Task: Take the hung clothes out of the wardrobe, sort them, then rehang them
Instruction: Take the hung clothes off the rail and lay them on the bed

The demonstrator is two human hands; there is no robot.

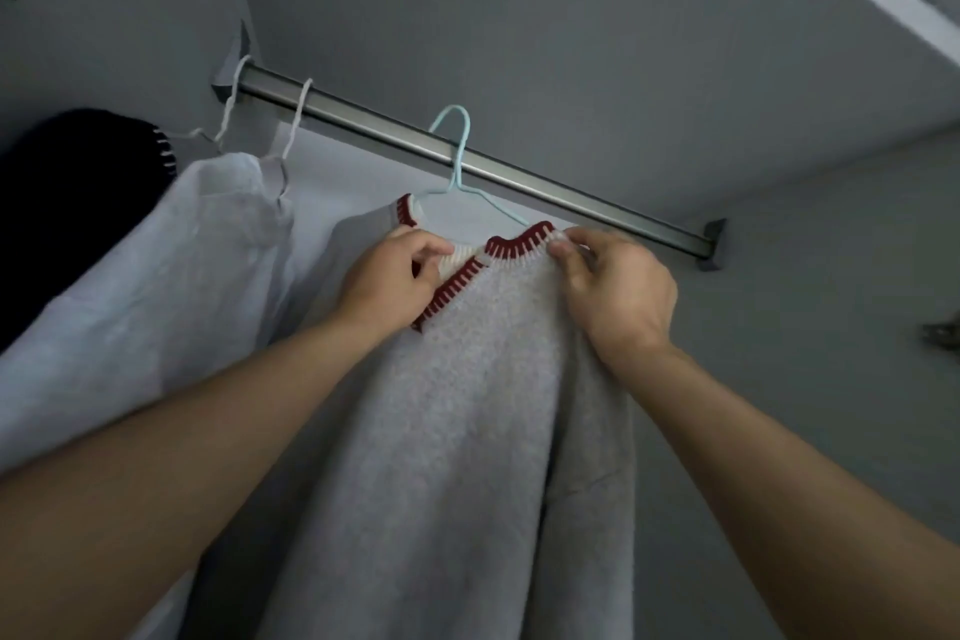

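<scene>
Both hands [395, 276] [613, 291] pinch sweater [467, 405] neckline; hanger [457, 156] shoulders hidden.

Grey red-trimmed sweater [467, 379] on blue hanger [460, 156]

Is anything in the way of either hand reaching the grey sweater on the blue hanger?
Nothing visible. The left hand and right hand both already pinch the sweater at its red-trimmed neckline. Its hanger is hooked on the rail, apart from the white garment to the left.
</scene>
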